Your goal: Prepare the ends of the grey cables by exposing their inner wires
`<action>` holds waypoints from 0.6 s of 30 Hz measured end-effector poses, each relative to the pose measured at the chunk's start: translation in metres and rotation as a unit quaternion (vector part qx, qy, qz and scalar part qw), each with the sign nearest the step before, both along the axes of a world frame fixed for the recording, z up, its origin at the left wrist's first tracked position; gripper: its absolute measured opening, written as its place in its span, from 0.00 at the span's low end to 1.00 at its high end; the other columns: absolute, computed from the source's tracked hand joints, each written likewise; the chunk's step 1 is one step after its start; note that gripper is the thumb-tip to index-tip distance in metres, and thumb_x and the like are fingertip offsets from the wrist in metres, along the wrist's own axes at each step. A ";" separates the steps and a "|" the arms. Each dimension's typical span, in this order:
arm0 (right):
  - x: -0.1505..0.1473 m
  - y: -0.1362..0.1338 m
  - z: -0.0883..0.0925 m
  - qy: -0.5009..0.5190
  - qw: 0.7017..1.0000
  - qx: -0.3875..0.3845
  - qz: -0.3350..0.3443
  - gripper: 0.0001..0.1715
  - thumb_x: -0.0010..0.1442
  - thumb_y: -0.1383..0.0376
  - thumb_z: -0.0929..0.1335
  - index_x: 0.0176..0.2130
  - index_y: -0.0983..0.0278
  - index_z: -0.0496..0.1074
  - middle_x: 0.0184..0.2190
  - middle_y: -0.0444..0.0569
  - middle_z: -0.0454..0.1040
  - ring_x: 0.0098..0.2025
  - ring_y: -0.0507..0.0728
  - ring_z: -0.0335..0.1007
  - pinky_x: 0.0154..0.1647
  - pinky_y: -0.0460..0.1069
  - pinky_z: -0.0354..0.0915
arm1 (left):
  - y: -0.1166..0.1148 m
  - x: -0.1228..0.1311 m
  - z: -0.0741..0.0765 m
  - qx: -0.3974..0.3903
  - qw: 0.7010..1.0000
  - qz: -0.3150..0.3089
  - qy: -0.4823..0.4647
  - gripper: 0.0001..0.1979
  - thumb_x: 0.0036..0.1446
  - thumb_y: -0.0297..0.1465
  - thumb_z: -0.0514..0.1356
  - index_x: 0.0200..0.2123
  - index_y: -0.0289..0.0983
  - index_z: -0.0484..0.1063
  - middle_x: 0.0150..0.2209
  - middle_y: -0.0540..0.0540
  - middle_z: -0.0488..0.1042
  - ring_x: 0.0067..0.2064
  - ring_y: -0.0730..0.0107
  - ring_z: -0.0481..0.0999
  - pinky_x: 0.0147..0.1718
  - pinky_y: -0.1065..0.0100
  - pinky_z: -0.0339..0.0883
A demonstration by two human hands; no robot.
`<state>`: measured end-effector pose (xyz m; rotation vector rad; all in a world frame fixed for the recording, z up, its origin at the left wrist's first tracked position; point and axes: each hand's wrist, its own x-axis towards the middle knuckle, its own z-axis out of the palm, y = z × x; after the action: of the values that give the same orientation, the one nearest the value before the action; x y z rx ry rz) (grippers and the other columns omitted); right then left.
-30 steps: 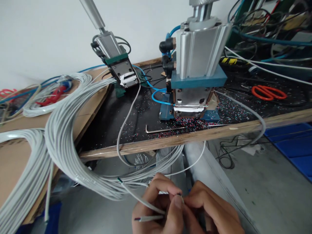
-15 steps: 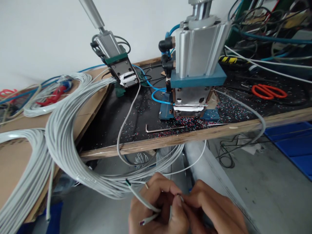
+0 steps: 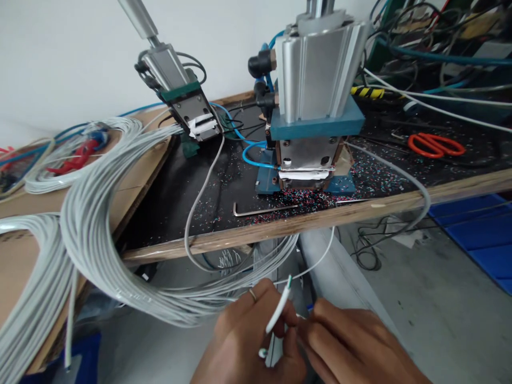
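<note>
My left hand (image 3: pixel 250 338), with a ring on one finger, is closed around grey cable ends. One light grey cable end (image 3: pixel 279 309) sticks up out of it with a bit of green wire at its tip. Lower down, a second cable end (image 3: pixel 263 353) pokes out between the fingers. Against the left fingertips, my right hand (image 3: pixel 352 341) is closed in a pinch; what it grips is hidden. Behind both hands hangs a large coil of grey cable (image 3: pixel 92 224), draped off the bench's front edge.
A pneumatic press (image 3: pixel 316 101) stands on the black bench (image 3: pixel 160 213) amid coloured scraps, with a hex key (image 3: pixel 264 210) before it. A smaller press (image 3: pixel 180 96) is farther left. Orange-handled scissors (image 3: pixel 436 145) lie right; red-handled pliers (image 3: pixel 80 157) and another coil (image 3: pixel 36 266) lie left.
My left hand has turned over, so its back shows and the green-tipped cable end now points up. My right hand has flattened a little beside it. The view has shifted slightly.
</note>
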<state>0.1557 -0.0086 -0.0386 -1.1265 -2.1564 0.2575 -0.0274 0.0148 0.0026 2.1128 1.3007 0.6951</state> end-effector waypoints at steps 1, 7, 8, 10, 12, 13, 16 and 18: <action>0.000 0.001 -0.001 0.007 0.999 0.032 -0.005 0.29 0.79 0.66 0.47 0.35 0.58 0.67 0.26 0.42 0.73 0.22 0.53 0.70 0.23 0.53 0.61 | 0.001 0.000 0.002 0.009 1.000 -0.009 0.013 0.14 0.50 0.17 0.54 0.33 0.43 0.67 0.27 0.60 0.69 0.21 0.83 0.70 0.20 0.80 0.60; 0.000 0.000 -0.002 0.059 0.996 -0.067 -0.024 0.17 0.78 0.66 0.57 0.36 0.58 0.65 0.29 0.39 0.71 0.26 0.50 0.72 0.27 0.47 0.64 | 0.002 0.004 0.002 -0.069 0.994 0.028 -0.081 0.11 0.57 0.20 0.57 0.32 0.42 0.72 0.26 0.58 0.70 0.23 0.79 0.69 0.21 0.79 0.62; 0.000 0.000 -0.002 0.105 0.989 -0.105 -0.021 0.14 0.76 0.67 0.61 0.35 0.58 0.64 0.28 0.38 0.70 0.26 0.48 0.71 0.27 0.45 0.64 | 0.001 0.005 0.001 -0.099 0.987 0.052 -0.116 0.10 0.59 0.21 0.59 0.33 0.43 0.74 0.26 0.57 0.71 0.24 0.78 0.70 0.22 0.79 0.62; -0.003 0.002 -0.002 0.203 0.967 -0.151 -0.011 0.13 0.72 0.70 0.64 0.34 0.59 0.63 0.27 0.36 0.66 0.25 0.46 0.67 0.26 0.41 0.62 | -0.001 0.008 -0.003 -0.139 0.968 0.090 -0.190 0.08 0.62 0.26 0.63 0.35 0.46 0.79 0.28 0.55 0.74 0.26 0.75 0.73 0.22 0.77 0.62; -0.006 0.004 -0.003 0.256 0.953 -0.163 -0.007 0.13 0.70 0.72 0.66 0.34 0.59 0.62 0.26 0.35 0.64 0.23 0.44 0.65 0.25 0.38 0.61 | -0.004 0.013 -0.007 -0.176 0.940 0.133 -0.260 0.05 0.62 0.30 0.66 0.35 0.47 0.82 0.28 0.53 0.75 0.27 0.73 0.74 0.22 0.77 0.60; -0.008 0.004 -0.004 0.267 0.950 -0.161 -0.005 0.13 0.69 0.72 0.66 0.34 0.58 0.62 0.26 0.35 0.64 0.23 0.44 0.66 0.24 0.38 0.61 | -0.006 0.016 -0.010 -0.198 0.920 0.162 -0.297 0.04 0.61 0.32 0.68 0.34 0.47 0.83 0.28 0.52 0.74 0.27 0.74 0.73 0.22 0.77 0.60; -0.014 0.003 -0.009 0.285 0.945 -0.163 -0.008 0.13 0.68 0.72 0.67 0.35 0.58 0.61 0.26 0.35 0.62 0.23 0.44 0.65 0.23 0.37 0.61 | -0.011 0.025 -0.015 -0.264 0.853 0.219 -0.393 0.06 0.59 0.37 0.71 0.31 0.44 0.84 0.28 0.53 0.70 0.23 0.81 0.67 0.22 0.80 0.57; -0.019 0.001 -0.012 0.298 0.940 -0.165 -0.028 0.13 0.68 0.72 0.66 0.34 0.58 0.61 0.25 0.35 0.61 0.22 0.45 0.62 0.22 0.39 0.59 | -0.014 0.031 -0.017 -0.280 0.831 0.233 -0.421 0.09 0.57 0.40 0.73 0.31 0.42 0.83 0.28 0.53 0.69 0.22 0.83 0.66 0.22 0.81 0.55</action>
<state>0.1363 -0.0077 -0.0502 -1.1063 -1.5708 0.8445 0.0033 0.0009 -0.0146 0.8226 1.2563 1.1060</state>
